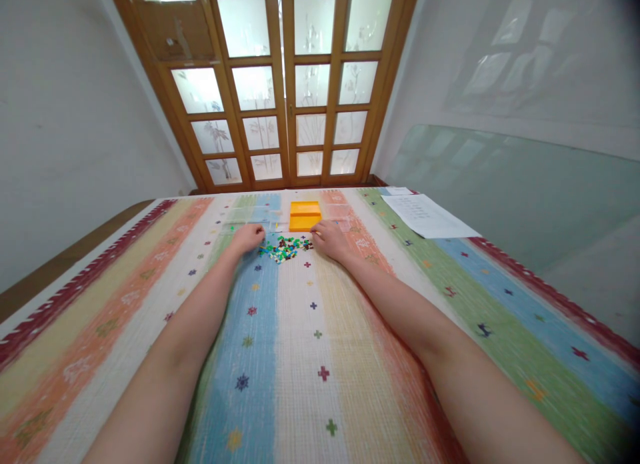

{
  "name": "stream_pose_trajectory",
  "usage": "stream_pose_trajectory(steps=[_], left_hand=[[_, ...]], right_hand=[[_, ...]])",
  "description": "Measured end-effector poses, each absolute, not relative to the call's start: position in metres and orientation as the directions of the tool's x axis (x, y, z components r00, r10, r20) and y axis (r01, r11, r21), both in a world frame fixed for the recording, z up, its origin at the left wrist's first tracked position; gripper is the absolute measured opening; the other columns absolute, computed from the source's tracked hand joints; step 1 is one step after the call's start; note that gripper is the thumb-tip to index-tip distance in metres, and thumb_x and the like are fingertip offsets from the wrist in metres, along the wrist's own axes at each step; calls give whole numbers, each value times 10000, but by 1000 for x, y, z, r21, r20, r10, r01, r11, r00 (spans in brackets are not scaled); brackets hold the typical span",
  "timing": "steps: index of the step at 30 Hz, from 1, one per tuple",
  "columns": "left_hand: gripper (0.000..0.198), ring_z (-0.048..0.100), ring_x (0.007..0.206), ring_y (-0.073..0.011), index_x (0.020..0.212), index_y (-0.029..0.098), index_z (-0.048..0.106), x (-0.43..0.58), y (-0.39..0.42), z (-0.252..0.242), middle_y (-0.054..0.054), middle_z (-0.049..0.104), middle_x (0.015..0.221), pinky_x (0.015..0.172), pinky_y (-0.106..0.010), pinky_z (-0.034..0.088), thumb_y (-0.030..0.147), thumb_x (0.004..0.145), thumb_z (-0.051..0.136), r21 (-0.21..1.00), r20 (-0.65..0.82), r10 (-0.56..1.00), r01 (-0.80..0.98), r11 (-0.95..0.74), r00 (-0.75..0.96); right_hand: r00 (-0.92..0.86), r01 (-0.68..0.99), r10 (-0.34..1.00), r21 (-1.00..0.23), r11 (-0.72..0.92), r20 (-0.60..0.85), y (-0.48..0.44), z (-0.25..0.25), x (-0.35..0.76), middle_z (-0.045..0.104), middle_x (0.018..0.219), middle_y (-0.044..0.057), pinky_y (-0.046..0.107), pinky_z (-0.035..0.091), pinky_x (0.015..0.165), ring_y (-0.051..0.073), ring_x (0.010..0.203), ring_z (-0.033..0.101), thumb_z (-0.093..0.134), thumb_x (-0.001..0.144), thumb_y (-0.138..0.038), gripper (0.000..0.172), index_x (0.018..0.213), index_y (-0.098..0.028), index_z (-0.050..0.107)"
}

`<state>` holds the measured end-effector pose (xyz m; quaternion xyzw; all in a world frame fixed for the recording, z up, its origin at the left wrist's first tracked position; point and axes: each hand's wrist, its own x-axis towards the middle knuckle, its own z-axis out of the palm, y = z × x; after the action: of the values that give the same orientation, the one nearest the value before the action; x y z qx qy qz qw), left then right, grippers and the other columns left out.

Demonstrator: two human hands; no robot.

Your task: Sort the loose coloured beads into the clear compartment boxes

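A loose pile of tiny green, blue, white, yellow and dark red pieces (pixel 284 249) lies on the striped tablecloth between my hands. At the pile's left edge is my left hand (pixel 248 238), its fingers curled together; whatever they hold is too small to make out. On the other side, my right hand (pixel 330 239) has its fingertips pinched beside the pile, close to the front right corner of a yellow-orange box (pixel 305 221). Anything between those fingertips cannot be made out either. The box lies just behind the pile and has a ridge across it.
Clear, see-through plastic (pixel 240 215) lies left of the box with a few small pieces on it, and more appears to its right. White paper sheets (pixel 425 215) rest at the back right. Beyond the striped tablecloth (pixel 300 384) stand wooden glazed doors (pixel 287 117).
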<state>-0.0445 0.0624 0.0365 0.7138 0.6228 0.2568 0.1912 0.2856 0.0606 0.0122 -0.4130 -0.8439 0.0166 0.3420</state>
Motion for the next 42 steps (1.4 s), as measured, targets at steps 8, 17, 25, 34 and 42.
stream_pose_trajectory(steps=[8, 17, 25, 34, 42], left_hand=[[159, 653, 559, -175, 855, 193, 636, -56, 52, 44, -25, 710, 689, 520, -246, 456, 336, 785, 651, 632, -179, 963, 774, -43, 199], [223, 632, 662, -150, 890, 177, 662, -29, 52, 29, -44, 724, 802, 567, -235, 459, 369, 777, 642, 826, -54, 939, 544, -148, 338], [206, 573, 632, -151, 959, 195, 678, -32, 50, 14, 11, 655, 725, 630, -262, 463, 324, 848, 561, 797, 126, 980, 572, -193, 155], [229, 631, 809, -201, 988, 211, 748, -19, 38, 20, -23, 721, 838, 778, -291, 471, 258, 895, 544, 582, 225, 958, 763, -279, 179], [245, 637, 887, -230, 1030, 215, 768, -19, 40, 16, -54, 741, 925, 839, -316, 457, 231, 919, 550, 498, 286, 949, 825, -266, 134]], right_hand=[[-645, 533, 562, -222, 816, 518, 54, 12, 277, 700, 1047, 92, 371, 453, 926, 249, 1028, 604, 629, 954, -179, 158, 1036, -195, 763], [-682, 500, 544, -230, 835, 489, 54, 4, 269, 700, 1079, 90, 364, 447, 938, 241, 1046, 601, 661, 975, -222, 105, 987, -213, 765], [-432, 571, 747, -488, 661, 506, 54, 11, 271, 746, 977, 62, 309, 453, 817, 202, 884, 634, 606, 969, -199, 115, 992, -190, 718], [-173, 498, 855, -706, 504, 489, 63, 16, 281, 730, 916, 52, 345, 500, 840, 212, 846, 636, 545, 897, -214, 137, 951, -203, 670], [-127, 422, 889, -787, 449, 440, 66, 17, 283, 724, 911, 65, 378, 529, 879, 226, 892, 643, 547, 851, -241, 162, 929, -194, 680]])
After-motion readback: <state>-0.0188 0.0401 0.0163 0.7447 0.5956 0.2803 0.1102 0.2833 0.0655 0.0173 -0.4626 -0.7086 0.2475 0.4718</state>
